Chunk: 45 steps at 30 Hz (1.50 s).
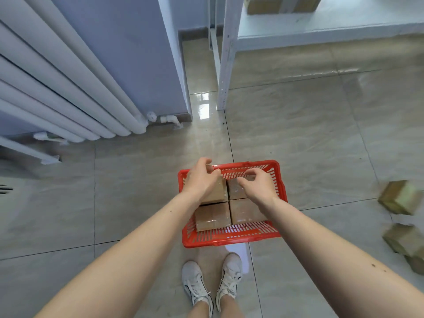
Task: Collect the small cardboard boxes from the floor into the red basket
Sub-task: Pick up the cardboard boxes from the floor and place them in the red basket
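- Progress is judged as partway: four cardboard boxes are seen packed inside the red basket (pixel 278 180), which is set on the tiled floor (pixel 298 134) just ahead of a pair of white shoes (pixel 212 285).
- Two of them, the near-left box (pixel 212 216) and the near-right box (pixel 244 211), are laid flat and touching along the side nearest the person.
- The far-left box (pixel 218 193) is held under the left hand (pixel 202 180); the fingers are curled over its far top edge, so it is taken to be gripped and not yet let go.
- The far-right box (pixel 235 190) is partly hidden by the right hand (pixel 257 185), whose fingers are bent above it; whether anything is pinched cannot be told.
- Both hands are placed over the far half of the basket, so the gripped box already lies inside the rim, directly beneath the grip, pressed against its neighbours.
- Work is left: blurred loose boxes (pixel 400 198) are seen on the floor at the right edge, well apart from the basket, and are judged still to be collected.
- More boxes (pixel 263 5) are seen on a white shelf (pixel 321 28) at the top; these are not on the floor.
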### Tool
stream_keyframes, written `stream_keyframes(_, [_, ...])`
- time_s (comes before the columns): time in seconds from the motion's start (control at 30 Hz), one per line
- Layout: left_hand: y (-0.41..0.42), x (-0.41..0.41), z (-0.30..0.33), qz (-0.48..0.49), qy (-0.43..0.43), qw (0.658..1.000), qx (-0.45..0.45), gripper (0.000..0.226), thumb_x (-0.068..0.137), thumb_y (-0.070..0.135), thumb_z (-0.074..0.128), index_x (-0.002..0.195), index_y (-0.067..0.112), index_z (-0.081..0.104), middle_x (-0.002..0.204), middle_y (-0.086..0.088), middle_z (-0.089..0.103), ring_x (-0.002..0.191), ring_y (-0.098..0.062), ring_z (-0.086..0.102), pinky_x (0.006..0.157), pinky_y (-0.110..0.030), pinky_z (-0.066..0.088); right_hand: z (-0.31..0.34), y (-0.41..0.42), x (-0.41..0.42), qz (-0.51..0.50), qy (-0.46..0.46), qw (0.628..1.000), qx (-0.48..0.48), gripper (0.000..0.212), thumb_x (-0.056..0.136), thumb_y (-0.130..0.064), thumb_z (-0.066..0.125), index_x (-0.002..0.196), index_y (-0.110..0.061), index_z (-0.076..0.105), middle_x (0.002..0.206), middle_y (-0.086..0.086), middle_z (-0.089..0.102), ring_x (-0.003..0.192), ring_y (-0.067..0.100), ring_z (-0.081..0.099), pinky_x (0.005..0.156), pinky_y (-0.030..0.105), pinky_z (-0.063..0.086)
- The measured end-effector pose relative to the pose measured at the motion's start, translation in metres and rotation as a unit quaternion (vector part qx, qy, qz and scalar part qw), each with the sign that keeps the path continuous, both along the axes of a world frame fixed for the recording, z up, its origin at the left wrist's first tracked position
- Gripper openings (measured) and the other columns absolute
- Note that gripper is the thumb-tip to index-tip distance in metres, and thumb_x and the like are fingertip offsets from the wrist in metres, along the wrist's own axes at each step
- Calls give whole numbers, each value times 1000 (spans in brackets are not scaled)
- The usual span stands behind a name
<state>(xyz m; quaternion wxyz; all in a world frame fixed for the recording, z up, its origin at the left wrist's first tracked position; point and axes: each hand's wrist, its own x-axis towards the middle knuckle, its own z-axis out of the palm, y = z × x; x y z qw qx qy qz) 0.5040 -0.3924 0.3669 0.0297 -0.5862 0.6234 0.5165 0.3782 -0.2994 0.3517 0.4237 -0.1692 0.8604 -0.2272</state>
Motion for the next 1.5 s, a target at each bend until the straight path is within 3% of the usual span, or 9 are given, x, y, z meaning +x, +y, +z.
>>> stream_keyframes(0.2, [33,-15,120,-62,42,997,-23,38,92,27,57,127,14,55,121,-6,65,112,-22,61,100,-41,49,126,33,-13,-30,26,998,-55,33,85,-29,67,115,-16,65,115,7,67,106,23,64,97,41,52])
stream_keyframes(0.33, [58,-34,193,-88,74,992,-54,37,91,31,57,125,16,56,118,-3,65,111,-22,61,98,-42,50,191,71,-20,-63,35,994,-86,34,88,-27,66,118,-11,63,116,10,67,107,25,65,98,45,53])
stream_keyframes(0.67, [159,-105,293,-211,132,965,-88,34,90,27,60,120,12,59,118,-6,67,111,-22,61,100,-38,49,283,199,-59,-204,28,968,-144,23,85,-21,69,106,-15,60,107,9,66,104,28,66,93,48,56])
stream_keyframes(0.9, [252,-177,308,-244,160,954,-67,22,85,30,61,105,21,59,103,1,65,106,-24,64,92,-42,55,314,320,-115,-275,26,948,-158,21,88,-10,66,107,-11,57,90,2,57,93,22,60,74,35,55])
stream_keyframes(1.07, [326,-239,302,-247,169,953,-47,20,83,32,60,101,22,59,106,-2,66,93,-23,61,86,-41,56,323,407,-175,-287,35,946,-150,21,87,-11,67,105,-12,56,100,7,59,90,23,60,63,28,51])
stream_keyframes(1.37, [423,-343,277,-264,153,952,-35,14,85,28,60,96,21,59,96,1,61,86,-22,56,88,-41,54,314,505,-284,-313,30,937,-153,22,88,-13,68,106,-14,56,95,3,60,92,18,61,64,29,53])
stream_keyframes(1.5, [444,-400,260,-271,142,952,-33,11,83,27,60,92,22,58,93,3,60,85,-22,55,89,-41,54,301,526,-347,-323,32,935,-145,28,87,-14,68,110,-14,53,106,9,62,94,19,62,80,41,58])
